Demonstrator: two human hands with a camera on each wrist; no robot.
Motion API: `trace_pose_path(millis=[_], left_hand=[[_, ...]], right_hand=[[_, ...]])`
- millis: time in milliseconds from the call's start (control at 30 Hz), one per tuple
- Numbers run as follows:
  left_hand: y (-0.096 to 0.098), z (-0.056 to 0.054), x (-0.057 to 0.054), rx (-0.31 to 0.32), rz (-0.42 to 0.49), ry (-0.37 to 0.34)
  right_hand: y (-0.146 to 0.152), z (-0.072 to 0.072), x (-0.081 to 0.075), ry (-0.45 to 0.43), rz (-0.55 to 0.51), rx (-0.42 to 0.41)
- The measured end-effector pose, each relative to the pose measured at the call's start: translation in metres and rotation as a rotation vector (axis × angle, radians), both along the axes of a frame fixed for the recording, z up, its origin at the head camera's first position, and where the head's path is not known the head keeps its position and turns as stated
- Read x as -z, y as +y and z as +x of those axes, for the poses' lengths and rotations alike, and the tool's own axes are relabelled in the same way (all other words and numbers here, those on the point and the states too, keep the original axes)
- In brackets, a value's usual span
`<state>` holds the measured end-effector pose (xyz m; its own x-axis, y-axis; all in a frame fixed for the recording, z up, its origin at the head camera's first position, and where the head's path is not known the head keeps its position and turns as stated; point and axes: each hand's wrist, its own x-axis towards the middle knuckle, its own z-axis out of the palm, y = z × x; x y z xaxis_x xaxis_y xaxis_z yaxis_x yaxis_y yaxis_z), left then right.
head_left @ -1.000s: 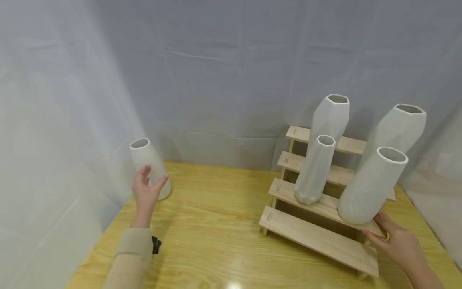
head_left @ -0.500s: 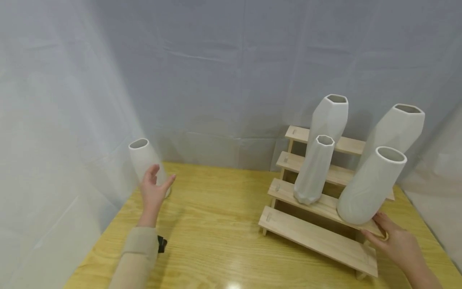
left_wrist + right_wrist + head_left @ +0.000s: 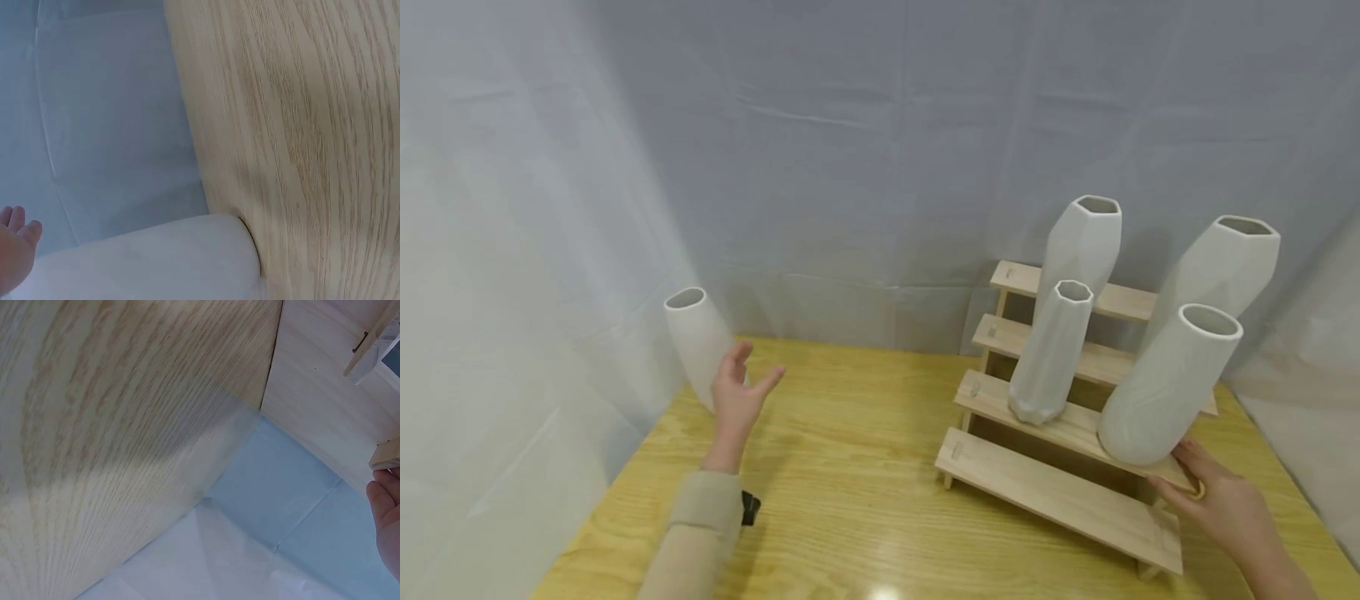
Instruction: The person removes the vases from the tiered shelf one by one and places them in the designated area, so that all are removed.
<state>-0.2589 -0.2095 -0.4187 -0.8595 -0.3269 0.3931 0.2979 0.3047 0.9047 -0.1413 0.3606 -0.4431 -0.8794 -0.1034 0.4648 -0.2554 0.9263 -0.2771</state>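
Observation:
My left hand point(image 3: 737, 400) hovers with thumb and fingers spread, just right of a white vase point(image 3: 692, 333) that stands upright on the table at the far left. The left wrist view shows that vase point(image 3: 162, 262) by its base, with part of the hand at the left edge. On the right is a stepped wooden display stand point(image 3: 1052, 492). My right hand point(image 3: 1225, 500) grips the right end of its second step from the bottom. A smooth round-mouthed white vase point(image 3: 1165, 392) and a slim ribbed white vase point(image 3: 1052, 354) stand on that same step.
Two faceted white vases, a left one point(image 3: 1082, 246) and a right one point(image 3: 1221, 258), stand farther back on the stand; their bases are hidden. Pale sheeting point(image 3: 850, 167) hangs behind the yellowish wooden table point(image 3: 835, 467) and along both sides.
My left hand has moved to the right, from in front of the lone vase to beside it, fingers still spread. The right hand keeps its hold on the stand, and the vases stay put.

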Motion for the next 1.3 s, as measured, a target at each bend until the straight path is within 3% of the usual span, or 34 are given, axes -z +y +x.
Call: trace_pose_path(millis=[167, 567, 733, 933, 1200, 1300], left_hand=[[0.01, -0.002, 0.001, 0.033, 0.033, 0.037], [0.036, 0.0, 0.003, 0.082, 0.033, 0.02], [0.046, 0.002, 0.001, 0.125, 0.057, 0.049], [0.056, -0.002, 0.008, 0.147, 0.037, 0.041], [0.081, 0.015, -0.013, 0.199, 0.025, 0.065], [0.089, 0.017, -0.016, 0.21, 0.0, 0.081]], right_hand=[[0.0, 0.0, 0.002, 0.01, 0.001, -0.004], [-0.001, 0.001, 0.003, 0.033, -0.025, -0.006], [0.0, 0.001, 0.003, 0.021, -0.029, -0.002], [-0.001, 0.001, 0.002, 0.004, -0.027, 0.019], [0.0, 0.0, 0.003, 0.026, -0.023, 0.019], [0.0, 0.0, 0.004, 0.044, -0.027, 0.015]])
